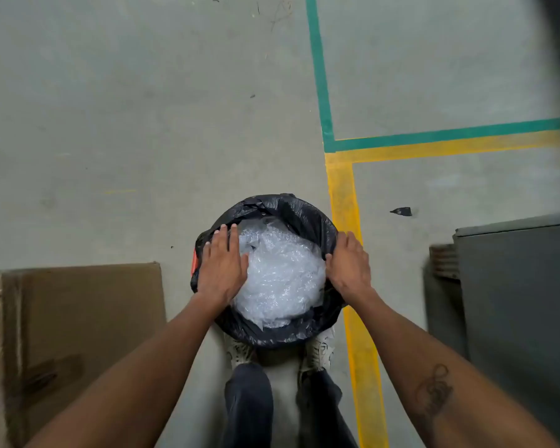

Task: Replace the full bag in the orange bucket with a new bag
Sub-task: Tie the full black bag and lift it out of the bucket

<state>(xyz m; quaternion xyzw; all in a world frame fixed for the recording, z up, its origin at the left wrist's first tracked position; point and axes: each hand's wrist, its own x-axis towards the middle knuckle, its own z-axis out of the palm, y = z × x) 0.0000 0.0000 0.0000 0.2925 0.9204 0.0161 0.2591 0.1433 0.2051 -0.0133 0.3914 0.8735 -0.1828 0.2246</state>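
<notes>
Black bag (291, 211) still lines the orange bucket (193, 265). Only a sliver of orange shows, at 9 o'clock of the rim; the rest is covered by the folded-over liner. Bucket stands on the concrete floor (110, 124) just in front of the person's shoes (320, 350), low centre of view. Bag is heaped to the brim with crumpled clear plastic wrap (282, 266).

Left hand (222, 266) lies flat on the rim at 9 o'clock, its fingers (222, 234) straight and close together, pressing on the liner, not curled round anything. Right hand (349, 265) sits at 3 o'clock; thumb (329, 257) hooks inside the rim and the fingers drape over the outside, so it looks clamped on the bag's folded edge.

Progress, as judged: very early. Liner not yet peeled off the rim, not gathered, not lifted. Left to do: free the edge all round, close and pull out the full bag, fit a fresh one. No new bag in view.

Around: flattened cardboard (78, 318) at 8 o'clock of the bucket, grey cabinet (518, 302) at 3 o'clock, yellow floor tape (343, 195) just beside the bucket at 2 o'clock.
</notes>
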